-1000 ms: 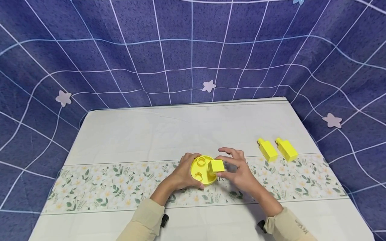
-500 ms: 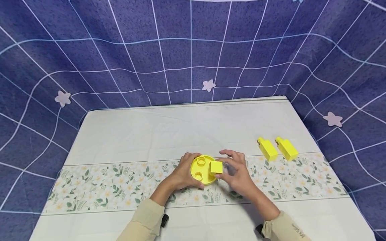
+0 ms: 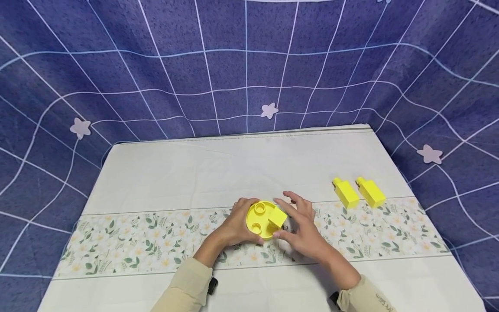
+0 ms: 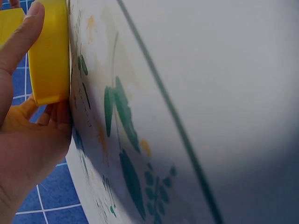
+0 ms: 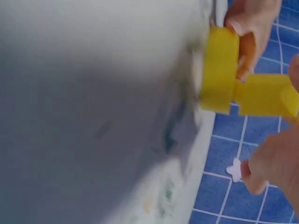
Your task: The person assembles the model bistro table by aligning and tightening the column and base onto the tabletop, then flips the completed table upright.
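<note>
Right now, the left hand [image 3: 235, 223] holds a round yellow base [image 3: 264, 222], its thumb and fingers curled round the rim on that hand's side. Between the two hands, a yellow block [image 3: 277, 216] stands upright on the base, on the part nearest the right hand [image 3: 307, 232]; the right wrist view shows its narrow neck meeting the base. The right hand's thumb and index finger lie on either side of this block, but whether both press on it I cannot tell. Closer to the left hand, two raised rings [image 3: 259, 208] show on the base.

Beyond the right hand and further to its right, a second block [image 3: 346, 194] and a third block [image 3: 370, 193] lie side by side, apart, their narrow ends pointing away from the person. Under both hands, a floral band [image 3: 148, 242] crosses the white worktop [image 3: 222, 169]. Behind the hands hangs a blue cloth [image 3: 234, 69] with pale lines and stars. Beige sleeves [image 3: 189, 277] cover both forearms.
</note>
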Tool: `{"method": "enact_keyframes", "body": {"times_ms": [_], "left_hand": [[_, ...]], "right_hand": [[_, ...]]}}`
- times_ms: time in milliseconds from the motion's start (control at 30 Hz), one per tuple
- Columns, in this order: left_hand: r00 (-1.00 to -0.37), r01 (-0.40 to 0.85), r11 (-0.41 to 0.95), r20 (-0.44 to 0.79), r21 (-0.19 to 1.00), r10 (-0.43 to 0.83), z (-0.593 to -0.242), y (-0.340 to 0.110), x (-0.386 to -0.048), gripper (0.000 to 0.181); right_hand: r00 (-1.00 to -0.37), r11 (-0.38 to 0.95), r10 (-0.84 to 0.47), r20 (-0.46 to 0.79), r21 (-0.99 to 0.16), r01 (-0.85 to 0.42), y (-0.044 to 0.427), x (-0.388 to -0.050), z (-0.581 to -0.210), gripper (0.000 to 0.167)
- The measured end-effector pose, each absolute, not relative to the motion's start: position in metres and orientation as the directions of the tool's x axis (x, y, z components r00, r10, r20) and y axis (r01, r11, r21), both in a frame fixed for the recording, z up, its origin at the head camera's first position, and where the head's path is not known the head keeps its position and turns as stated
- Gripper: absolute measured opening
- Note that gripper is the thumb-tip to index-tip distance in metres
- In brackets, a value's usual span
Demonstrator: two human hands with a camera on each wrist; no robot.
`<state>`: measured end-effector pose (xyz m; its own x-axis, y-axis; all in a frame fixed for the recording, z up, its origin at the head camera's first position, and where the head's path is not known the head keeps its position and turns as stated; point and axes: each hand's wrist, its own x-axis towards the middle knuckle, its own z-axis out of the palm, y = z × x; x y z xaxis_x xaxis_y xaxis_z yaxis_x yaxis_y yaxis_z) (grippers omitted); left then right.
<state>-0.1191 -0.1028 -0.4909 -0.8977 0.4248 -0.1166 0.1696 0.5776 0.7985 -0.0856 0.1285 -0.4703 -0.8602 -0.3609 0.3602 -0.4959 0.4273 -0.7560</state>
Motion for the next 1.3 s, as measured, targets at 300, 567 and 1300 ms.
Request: {"method": "enact_keyframes", "body": {"times_ms": [300,567,1300], "left_hand": [[-0.895,0.175,0.582,-0.118,0.794,0.431,-0.489,-0.103,-0.119,0.109],[-0.896,0.175,0.590,-0.121,0.788,0.428,-0.490,-0.103,-0.119,0.110],[-0.897,0.149,0.596,-0.147,0.789,0.418,-0.490,-0.103,-0.120,0.111]], "right_hand": [[-0.892,0.505,-0.325,0.315,-0.740,-0.445,0.123,-0.094,-0.460,0.046],[-0.906,0.620,-0.261,0.334,-0.661,-0.423,0.110,-0.099,-0.462,0.049],[-0.923,0.565,-0.330,0.197,-0.742,-0.360,0.121,-0.121,-0.454,0.047]]}}
